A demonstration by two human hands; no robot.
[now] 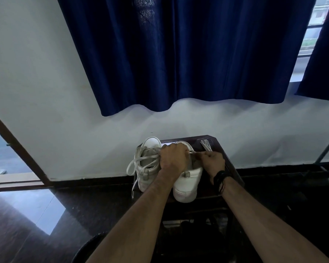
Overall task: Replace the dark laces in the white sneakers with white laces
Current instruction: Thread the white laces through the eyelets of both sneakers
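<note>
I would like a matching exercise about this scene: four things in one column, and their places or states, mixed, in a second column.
Things:
1. left sneaker
2. right sneaker
3. spare lace bundle
4. right hand

Places or states:
A. lies at the far right corner of the dark table
B. pinches a lace tip
C. has loose white laces hanging over its side
D. partly covered by the left hand

Pairs: 1-C, 2-D, 3-A, 4-B

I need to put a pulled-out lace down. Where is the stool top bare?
Bare wood shows at the back right corner of the stool, beside the folded lace. The left sneaker, right sneaker and both hands crowd everything else.
</note>
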